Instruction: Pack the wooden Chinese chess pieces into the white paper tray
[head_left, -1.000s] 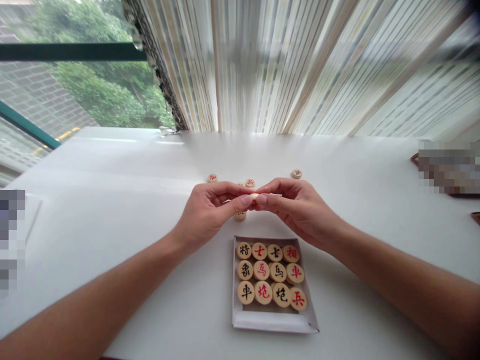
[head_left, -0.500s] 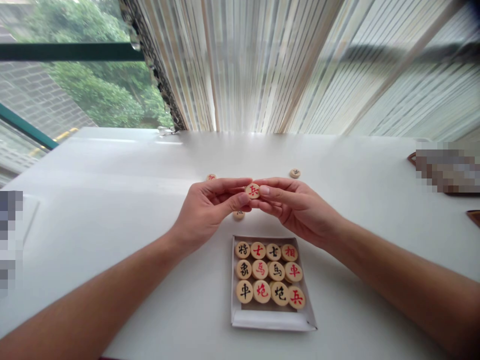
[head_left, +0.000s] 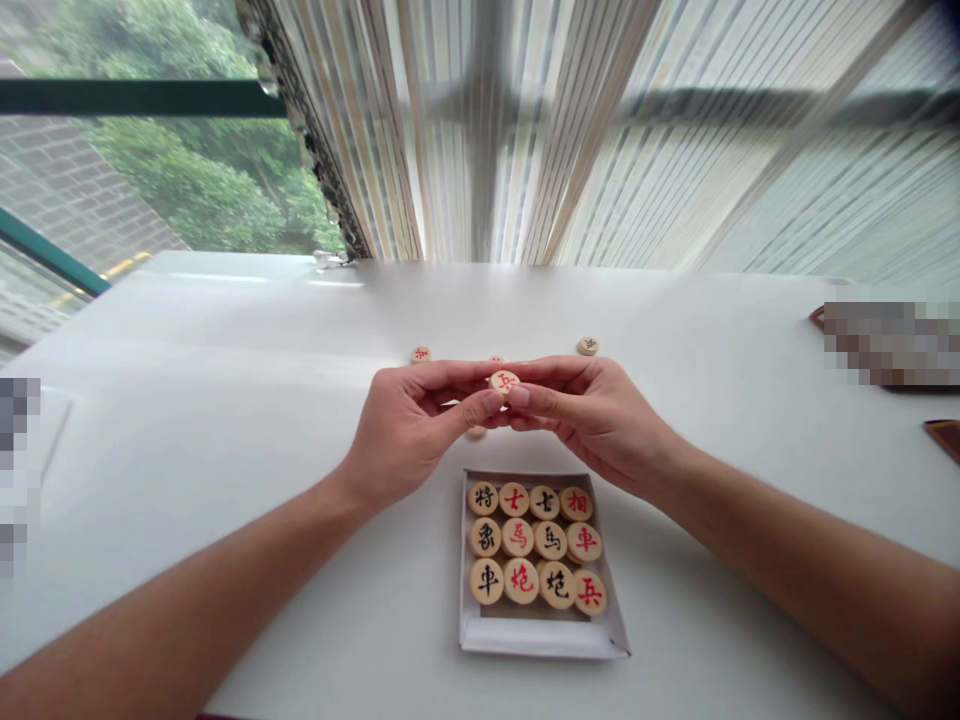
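Observation:
My left hand [head_left: 409, 430] and my right hand [head_left: 592, 415] meet above the table, their fingers closed on a round wooden piece with a red character [head_left: 504, 382]. Both thumbs press its near edge. Below them lies a shallow white box [head_left: 546, 638] holding round wooden pieces in three rows, marked in red or black, such as the black-marked piece [head_left: 487, 580] at its lower left. Another piece [head_left: 476, 432] shows partly beneath my hands, its face mostly covered.
On the white table [head_left: 225, 400], a red-marked piece [head_left: 421, 354] and a black-marked piece [head_left: 588, 346] lie beyond my hands. One more shows slightly behind my fingers. Brown-edged objects, partly pixelated, are at the right; strip curtains [head_left: 487, 130] hang behind.
My hands have drawn slightly closer together around the piece, and my right thumb has shifted left along its near edge. The view has moved slightly.

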